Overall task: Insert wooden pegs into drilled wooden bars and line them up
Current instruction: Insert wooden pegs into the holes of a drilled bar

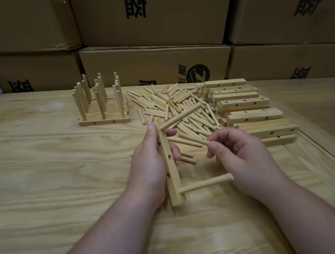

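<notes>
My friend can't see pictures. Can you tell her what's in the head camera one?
A person's left hand holds a drilled wooden bar with two pegs already stuck in it, while the right hand pinches another peg. Behind lie a loose peg pile, stacked bars, finished pegged bars and cardboard boxes.

Two bare forearms, no sleeves in view; left hand, right hand, short unpainted fingernails

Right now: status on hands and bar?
Left hand grips bar, two pegs in. Right hand pinches loose peg. Nothing in the way.
</notes>
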A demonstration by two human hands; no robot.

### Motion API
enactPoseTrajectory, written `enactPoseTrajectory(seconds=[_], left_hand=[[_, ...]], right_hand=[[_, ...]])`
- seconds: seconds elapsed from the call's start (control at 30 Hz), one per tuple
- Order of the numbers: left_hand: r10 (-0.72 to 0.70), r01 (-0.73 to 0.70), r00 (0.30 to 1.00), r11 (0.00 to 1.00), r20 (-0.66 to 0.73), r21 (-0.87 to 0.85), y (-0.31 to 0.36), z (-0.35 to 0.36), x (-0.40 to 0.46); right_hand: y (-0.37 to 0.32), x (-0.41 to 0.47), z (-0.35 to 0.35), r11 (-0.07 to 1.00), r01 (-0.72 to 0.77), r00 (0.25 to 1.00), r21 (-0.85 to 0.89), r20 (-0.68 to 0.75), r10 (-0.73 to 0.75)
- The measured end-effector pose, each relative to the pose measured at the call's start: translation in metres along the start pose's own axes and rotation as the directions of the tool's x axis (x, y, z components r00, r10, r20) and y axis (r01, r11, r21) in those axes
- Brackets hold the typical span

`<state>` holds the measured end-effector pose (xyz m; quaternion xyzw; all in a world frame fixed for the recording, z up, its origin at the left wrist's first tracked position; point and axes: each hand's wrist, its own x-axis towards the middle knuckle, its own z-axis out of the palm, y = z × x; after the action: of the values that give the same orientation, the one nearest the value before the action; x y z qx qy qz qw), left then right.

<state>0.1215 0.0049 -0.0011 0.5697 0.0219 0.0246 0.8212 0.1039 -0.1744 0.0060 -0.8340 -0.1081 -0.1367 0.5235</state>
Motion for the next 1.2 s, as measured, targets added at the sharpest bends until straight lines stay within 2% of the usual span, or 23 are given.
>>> enactPoseTrajectory(seconds=[0.17,0.57,0.93,1.2], left_hand=[[-0.005,0.005,1.000,1.000,-0.007,0.000,0.000,0.000,0.000],[-0.045,0.045,0.998,0.999,-0.032,-0.007,0.001,-0.001,0.001],[-0.025,0.025,1.000,0.999,0.002,-0.022,0.002,0.000,0.000],[0.013,-0.016,1.000,0.977,0.018,0.211,0.000,-0.002,-0.001]], right_hand=[[-0.004,-0.004,0.002,0.995,0.097,0.992,-0.013,0.085,-0.096],[-0.018,-0.008,-0.003,0.987,0.159,0.984,-0.028,0.090,-0.156],[-0.019,-0.009,-0.005,0.997,0.077,0.988,0.011,0.136,-0.078],[-0.018,-0.008,-0.007,0.984,-0.057,0.991,0.168,0.132,0.035]])
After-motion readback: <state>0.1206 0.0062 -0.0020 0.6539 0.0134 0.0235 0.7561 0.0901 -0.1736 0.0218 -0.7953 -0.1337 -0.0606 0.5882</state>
